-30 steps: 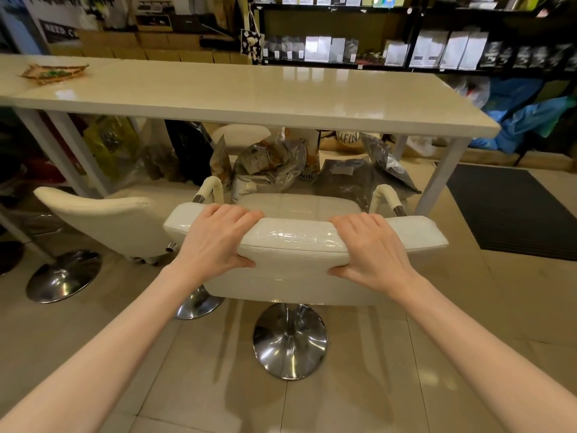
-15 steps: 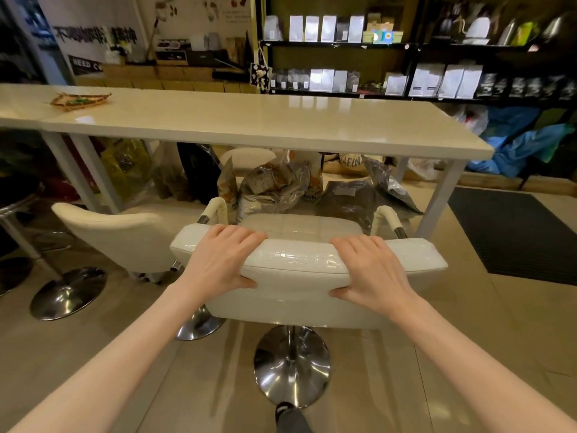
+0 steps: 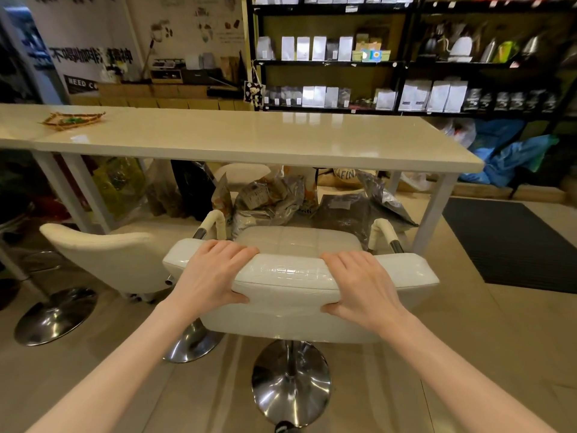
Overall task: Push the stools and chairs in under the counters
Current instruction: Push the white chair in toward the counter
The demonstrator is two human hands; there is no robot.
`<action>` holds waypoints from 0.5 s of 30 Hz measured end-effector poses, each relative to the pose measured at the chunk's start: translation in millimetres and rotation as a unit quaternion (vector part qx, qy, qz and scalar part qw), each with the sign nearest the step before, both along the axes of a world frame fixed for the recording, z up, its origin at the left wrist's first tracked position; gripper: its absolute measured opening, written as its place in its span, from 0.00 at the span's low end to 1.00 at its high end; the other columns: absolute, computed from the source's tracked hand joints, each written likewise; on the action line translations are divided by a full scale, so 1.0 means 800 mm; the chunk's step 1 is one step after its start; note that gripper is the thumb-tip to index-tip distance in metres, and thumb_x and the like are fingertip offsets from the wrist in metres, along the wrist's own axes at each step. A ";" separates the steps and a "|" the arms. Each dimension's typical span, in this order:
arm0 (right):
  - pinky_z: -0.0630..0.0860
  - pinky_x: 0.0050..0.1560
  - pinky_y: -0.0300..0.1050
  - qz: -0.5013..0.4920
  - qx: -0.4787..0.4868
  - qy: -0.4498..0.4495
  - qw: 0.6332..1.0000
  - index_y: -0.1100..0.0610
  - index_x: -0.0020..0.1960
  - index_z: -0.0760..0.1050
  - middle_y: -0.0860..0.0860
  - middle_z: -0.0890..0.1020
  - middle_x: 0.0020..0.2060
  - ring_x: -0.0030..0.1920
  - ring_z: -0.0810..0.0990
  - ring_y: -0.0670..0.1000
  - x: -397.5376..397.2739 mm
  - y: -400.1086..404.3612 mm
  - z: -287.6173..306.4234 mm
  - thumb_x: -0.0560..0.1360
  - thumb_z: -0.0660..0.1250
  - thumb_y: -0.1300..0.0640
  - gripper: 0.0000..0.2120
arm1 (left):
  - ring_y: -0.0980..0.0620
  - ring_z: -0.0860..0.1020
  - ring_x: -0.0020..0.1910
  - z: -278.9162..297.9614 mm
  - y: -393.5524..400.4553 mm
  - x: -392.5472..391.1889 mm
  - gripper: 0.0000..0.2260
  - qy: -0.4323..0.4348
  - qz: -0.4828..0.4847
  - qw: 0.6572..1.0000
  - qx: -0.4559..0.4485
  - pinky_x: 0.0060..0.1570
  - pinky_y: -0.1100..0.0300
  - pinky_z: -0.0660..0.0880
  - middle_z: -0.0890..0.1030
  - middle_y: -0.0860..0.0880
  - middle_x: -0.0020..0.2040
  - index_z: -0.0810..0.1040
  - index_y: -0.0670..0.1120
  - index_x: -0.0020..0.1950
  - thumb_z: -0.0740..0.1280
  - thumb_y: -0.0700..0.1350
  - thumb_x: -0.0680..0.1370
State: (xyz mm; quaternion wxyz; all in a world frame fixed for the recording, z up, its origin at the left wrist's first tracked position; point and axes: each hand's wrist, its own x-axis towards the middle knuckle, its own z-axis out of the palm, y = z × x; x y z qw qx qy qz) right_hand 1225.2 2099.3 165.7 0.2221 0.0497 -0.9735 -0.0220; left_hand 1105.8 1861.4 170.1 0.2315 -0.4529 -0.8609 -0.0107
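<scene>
Step in hand, as judged: pushing the near white chair (image 3: pixel 299 276) in under the counter (image 3: pixel 249 142). Both hands are gripping the top of the chair's backrest; the left hand (image 3: pixel 215 276) is lying over the left part of the padded top edge, the right hand (image 3: pixel 365 285) over the right part. Each hand is partly closed around the pad rather than spread flat: fingers (image 3: pixel 234 251) are curling over the far side of the top edge, and the thumbs are pressing on the near face below it. The chair is standing just near of the counter's front edge, seat facing the counter, its two armrests pointing toward the gap beneath; the chrome base (image 3: pixel 290 382) is sitting on the tiled floor (image 3: pixel 468 354), on the near side. The seat is not yet under the top. A second white chair (image 3: pixel 109 257) is standing to the left, also out from the counter. Bags (image 3: pixel 271 195) are lying on the floor under the counter, directly beyond the seat. Next move, as judged: a straight push away, keeping both hands level so the swivel seat is not turning, and watching that the armrests are clearing the underside and that the base is not running into the bags.
</scene>
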 end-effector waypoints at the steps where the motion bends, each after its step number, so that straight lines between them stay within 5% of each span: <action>1: 0.76 0.42 0.45 -0.002 0.000 -0.001 1.000 0.58 0.53 0.77 0.52 0.82 0.43 0.41 0.80 0.53 -0.003 0.001 0.000 0.49 0.81 0.43 0.37 | 0.48 0.81 0.49 0.000 0.001 -0.003 0.39 -0.001 -0.001 1.000 0.001 0.52 0.51 0.75 0.82 0.51 0.50 0.74 0.50 0.58 0.79 0.61 0.51; 15: 0.76 0.42 0.43 -0.018 -0.007 -0.002 1.000 0.58 0.52 0.76 0.51 0.82 0.43 0.40 0.80 0.53 -0.054 0.012 -0.003 0.47 0.81 0.42 0.38 | 0.49 0.81 0.49 0.000 0.019 -0.058 0.39 0.000 -0.013 1.000 0.005 0.52 0.53 0.75 0.82 0.51 0.50 0.75 0.49 0.58 0.80 0.60 0.50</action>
